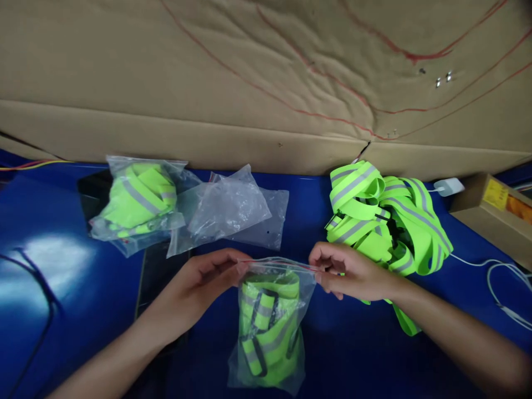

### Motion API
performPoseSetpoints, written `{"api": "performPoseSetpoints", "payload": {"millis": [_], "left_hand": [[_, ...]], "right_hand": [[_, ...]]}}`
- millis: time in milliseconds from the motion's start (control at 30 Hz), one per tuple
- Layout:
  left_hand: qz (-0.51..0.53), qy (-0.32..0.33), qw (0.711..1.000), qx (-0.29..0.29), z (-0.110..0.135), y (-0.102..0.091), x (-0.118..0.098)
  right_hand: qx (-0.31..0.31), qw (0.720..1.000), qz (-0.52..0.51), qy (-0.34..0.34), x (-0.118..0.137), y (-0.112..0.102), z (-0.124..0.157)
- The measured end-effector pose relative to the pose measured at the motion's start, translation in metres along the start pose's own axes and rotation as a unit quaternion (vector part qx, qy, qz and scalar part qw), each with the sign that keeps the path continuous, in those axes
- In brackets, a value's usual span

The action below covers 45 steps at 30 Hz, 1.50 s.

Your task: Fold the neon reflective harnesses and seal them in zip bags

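Observation:
A clear plastic zip bag point(270, 327) holding a folded neon-yellow reflective vest lies on the blue table in front of me. My left hand point(203, 282) pinches the bag's top seal at its left end. My right hand point(349, 271) pinches the same seal at its right end. The red-lined seal is stretched between both hands.
A filled bag with another vest point(139, 202) lies at the back left, empty clear bags point(233, 210) beside it. A loose pile of neon vests point(386, 221) sits at the right. A cardboard wall point(266, 83) rises behind. A cardboard box point(494, 213) and white charger cable point(499, 277) lie far right.

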<state>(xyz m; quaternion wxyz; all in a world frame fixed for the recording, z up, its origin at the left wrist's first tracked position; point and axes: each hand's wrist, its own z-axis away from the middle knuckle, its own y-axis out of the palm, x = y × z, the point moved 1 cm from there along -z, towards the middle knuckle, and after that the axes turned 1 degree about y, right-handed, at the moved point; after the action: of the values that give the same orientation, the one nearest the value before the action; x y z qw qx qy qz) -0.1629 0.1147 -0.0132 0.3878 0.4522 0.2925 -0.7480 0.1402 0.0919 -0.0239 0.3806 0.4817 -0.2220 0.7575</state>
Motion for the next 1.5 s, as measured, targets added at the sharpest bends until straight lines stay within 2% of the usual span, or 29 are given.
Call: {"api": "performPoseSetpoints", "payload": {"millis": [200,500,633,800,933,1500], "left_hand": [[-0.010,-0.002,1.000,0.013,0.002,0.004,0.005],[-0.003,-0.004,1.000,0.015,0.004,0.014,0.004],[-0.014,0.000,1.000,0.013,0.005,0.017,0.003],[0.041,-0.023,0.995,0.086,0.007,0.027,-0.002],[0.031,-0.029,0.990,0.131,0.007,0.034,-0.004],[0.023,-0.026,0.990,0.137,0.009,0.044,-0.003]], "right_hand": [[-0.012,0.995,0.071,-0.071,0.003,-0.002,0.000],[0.006,0.991,0.098,-0.086,0.008,-0.001,0.000],[0.029,0.992,0.100,-0.071,0.008,-0.002,0.001],[0.036,0.986,0.136,-0.093,0.005,-0.002,0.000],[0.059,0.982,0.154,-0.094,0.006,0.000,0.000],[0.073,0.969,0.202,-0.123,0.015,0.004,-0.001]]}}
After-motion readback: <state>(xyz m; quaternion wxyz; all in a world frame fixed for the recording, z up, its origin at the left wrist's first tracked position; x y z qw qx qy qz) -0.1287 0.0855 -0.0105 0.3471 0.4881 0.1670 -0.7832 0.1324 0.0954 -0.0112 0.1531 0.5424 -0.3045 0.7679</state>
